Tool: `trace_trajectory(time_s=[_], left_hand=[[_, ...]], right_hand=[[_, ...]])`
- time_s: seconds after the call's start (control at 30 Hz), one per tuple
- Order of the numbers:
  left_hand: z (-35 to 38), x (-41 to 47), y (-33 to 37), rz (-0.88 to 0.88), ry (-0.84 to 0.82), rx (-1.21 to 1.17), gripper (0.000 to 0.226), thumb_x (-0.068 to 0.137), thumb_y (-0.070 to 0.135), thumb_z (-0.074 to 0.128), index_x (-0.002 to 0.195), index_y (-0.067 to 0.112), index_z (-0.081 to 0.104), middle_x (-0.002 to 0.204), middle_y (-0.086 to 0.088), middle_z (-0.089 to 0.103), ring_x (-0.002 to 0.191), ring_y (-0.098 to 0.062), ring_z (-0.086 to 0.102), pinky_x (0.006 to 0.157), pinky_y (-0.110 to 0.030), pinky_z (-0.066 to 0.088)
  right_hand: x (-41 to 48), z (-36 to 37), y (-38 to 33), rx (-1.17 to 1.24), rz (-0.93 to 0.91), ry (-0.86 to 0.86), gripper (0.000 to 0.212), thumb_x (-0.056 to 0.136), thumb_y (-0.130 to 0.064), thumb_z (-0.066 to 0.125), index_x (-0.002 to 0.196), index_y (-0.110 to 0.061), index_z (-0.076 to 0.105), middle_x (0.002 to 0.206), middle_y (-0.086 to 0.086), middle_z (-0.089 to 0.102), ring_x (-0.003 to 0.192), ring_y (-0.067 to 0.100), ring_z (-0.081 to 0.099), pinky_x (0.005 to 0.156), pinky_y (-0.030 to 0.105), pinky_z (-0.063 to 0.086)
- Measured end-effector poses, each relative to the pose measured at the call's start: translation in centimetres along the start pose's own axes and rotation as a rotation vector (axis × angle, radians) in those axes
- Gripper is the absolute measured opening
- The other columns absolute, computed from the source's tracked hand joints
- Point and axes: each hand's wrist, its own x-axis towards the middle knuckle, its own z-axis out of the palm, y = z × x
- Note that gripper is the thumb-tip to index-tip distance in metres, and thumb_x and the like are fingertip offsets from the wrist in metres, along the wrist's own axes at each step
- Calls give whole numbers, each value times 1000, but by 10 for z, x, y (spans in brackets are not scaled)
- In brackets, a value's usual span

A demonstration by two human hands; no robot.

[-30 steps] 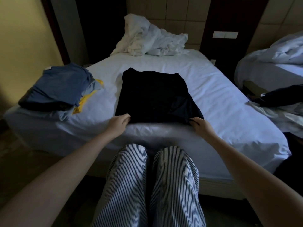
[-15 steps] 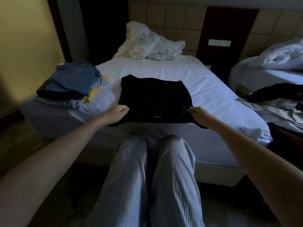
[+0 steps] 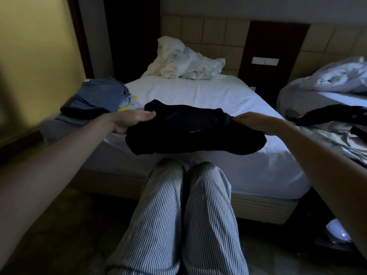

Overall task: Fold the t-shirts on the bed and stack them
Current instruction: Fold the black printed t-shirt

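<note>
A folded black t-shirt [image 3: 195, 130] hangs in the air just above the near edge of the white bed [image 3: 198, 92]. My left hand [image 3: 131, 121] grips its left side, thumb on top. On the other side my right hand [image 3: 252, 121] holds its right edge. The shirt sags in the middle between them. A stack of folded shirts [image 3: 95, 100], blue on top with dark, pale and yellow ones beneath, lies on the bed's left corner.
Crumpled white bedding [image 3: 182, 60] sits at the head of the bed. A second bed [image 3: 333, 100] on the right holds rumpled sheets and dark clothes [image 3: 327, 114]. My striped trouser legs [image 3: 184, 215] stand against the bed's near edge.
Both hands have lifted the folded black shirt off the mattress; it lay flat a second ago and is now held up, doubled over.
</note>
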Motion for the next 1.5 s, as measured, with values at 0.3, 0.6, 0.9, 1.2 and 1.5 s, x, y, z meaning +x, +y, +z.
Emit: trace_trajectory(time_s=[0.3,0.6,0.9,1.2,1.5], left_hand=[[-72,90,16,30,384,324,20,96,25,53,82,11,55,68,-2,46,53,-8,51,54,-25,32],[-140,231,-7,-36,530,485,34,92,28,60,68,8,48,60,-7,41,53,-19,43,52,-31,25],[-156,337,-81,-194,479,703,30,86,46,63,91,16,58,93,-5,59,85,-24,56,68,-31,38],[-147,343,-119,-172,672,868,42,88,60,49,101,22,60,122,-4,50,121,-31,39,101,-42,31],[-184,329,-82,-75,537,1162,66,70,79,28,74,14,40,60,-8,43,51,-24,42,50,-33,30]], right_hand=[[118,-20,-5,-205,-151,323,42,101,-28,37,67,-9,50,64,7,50,63,22,46,52,26,31],[271,-46,16,-299,-113,262,40,100,-30,38,86,2,59,76,13,57,71,27,53,59,34,35],[394,-1,84,-336,-35,221,28,96,-32,49,105,-10,63,105,16,64,98,30,58,68,32,36],[406,31,116,-508,-5,361,33,96,-42,41,111,-18,59,122,7,55,119,29,42,97,37,26],[396,2,101,-700,-82,516,36,97,-45,34,78,-16,40,87,15,64,83,34,61,58,32,28]])
